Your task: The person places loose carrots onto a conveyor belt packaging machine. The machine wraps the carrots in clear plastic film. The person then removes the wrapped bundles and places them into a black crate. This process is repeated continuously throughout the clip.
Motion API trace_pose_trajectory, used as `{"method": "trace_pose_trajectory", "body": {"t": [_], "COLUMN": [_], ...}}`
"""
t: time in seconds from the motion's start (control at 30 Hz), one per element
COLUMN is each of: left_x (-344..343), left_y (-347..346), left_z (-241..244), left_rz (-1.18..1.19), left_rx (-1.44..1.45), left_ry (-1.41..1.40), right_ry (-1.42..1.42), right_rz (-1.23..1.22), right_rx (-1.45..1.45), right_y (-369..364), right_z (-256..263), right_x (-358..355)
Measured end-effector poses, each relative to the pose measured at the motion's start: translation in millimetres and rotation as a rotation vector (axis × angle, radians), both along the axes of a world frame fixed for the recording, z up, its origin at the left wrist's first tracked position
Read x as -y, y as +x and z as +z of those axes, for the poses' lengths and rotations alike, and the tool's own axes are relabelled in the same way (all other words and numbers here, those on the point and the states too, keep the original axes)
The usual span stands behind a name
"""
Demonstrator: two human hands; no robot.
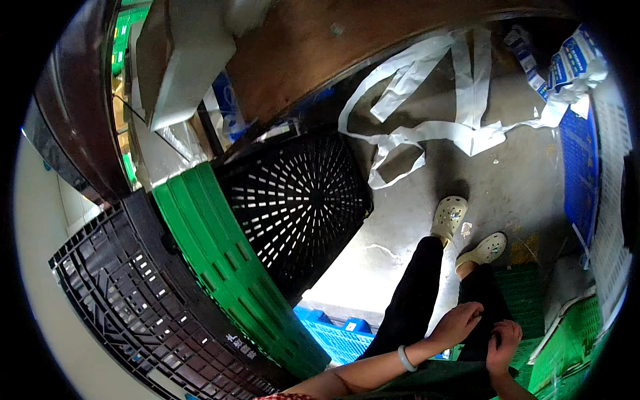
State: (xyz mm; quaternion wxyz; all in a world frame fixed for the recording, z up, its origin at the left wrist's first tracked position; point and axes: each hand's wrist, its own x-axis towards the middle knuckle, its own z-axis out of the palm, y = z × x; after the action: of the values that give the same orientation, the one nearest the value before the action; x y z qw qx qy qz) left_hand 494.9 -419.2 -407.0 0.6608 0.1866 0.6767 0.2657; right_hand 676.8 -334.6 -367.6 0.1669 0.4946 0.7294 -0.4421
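My left hand (457,325) hovers over my thigh with its fingers bent, a pale bangle (406,359) around that wrist. Just to its right is my right hand (504,345), its fingers loosely curled near my lap. The hands are apart from each other. No object shows in either one, but the palms are hidden. Below them are my legs in black trousers (412,300). On the concrete floor stand my beige clogs (449,216), close to a long crumpled white paper strip (440,131).
To the left stand a black slotted crate (300,200), a green crate (220,250) and a dark crate (165,310). A brown board surface (320,55) crosses the top. A blue crate (579,165) and printed label strips (570,65) are at right. Below lies a blue pallet (335,340).
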Motion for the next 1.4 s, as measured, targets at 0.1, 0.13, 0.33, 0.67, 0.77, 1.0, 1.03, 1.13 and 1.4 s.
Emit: {"method": "trace_pose_trajectory", "body": {"t": [0.1,0.13,0.33,0.67,0.77,1.0,1.03,1.13,1.4], "left_x": [-8,-6,22,65,60,4,0,-31,-161], "left_y": [-7,-5,23,-55,-79,-85,-84,-89,-46], "left_z": [-1,-1,-18,137,163,215,214,216,326], "left_rz": [-0.014,-0.033,-0.120,-0.604,-0.581,-1.048,-1.059,-1.297,-1.545], "left_rx": [0.022,-0.021,-0.207,-0.299,-0.395,-0.454,-0.480,-0.497,-0.334], "left_ry": [-0.067,-0.037,0.163,0.149,0.052,0.264,0.309,0.452,0.570], "right_ry": [0.038,0.054,0.083,-0.384,-0.111,0.066,0.202,0.238,0.486], "right_rz": [-0.017,-0.003,0.016,0.369,-0.010,-0.258,-0.257,-0.224,-0.475], "right_rx": [-0.003,-0.017,-0.017,0.260,-0.240,-0.308,-0.318,-0.214,-0.354], "right_y": [-6,-7,-6,-18,-49,-31,-18,20,110], "right_z": [2,2,8,10,54,159,173,237,493], "right_x": [-4,-5,0,21,7,-72,-71,-79,5]}}
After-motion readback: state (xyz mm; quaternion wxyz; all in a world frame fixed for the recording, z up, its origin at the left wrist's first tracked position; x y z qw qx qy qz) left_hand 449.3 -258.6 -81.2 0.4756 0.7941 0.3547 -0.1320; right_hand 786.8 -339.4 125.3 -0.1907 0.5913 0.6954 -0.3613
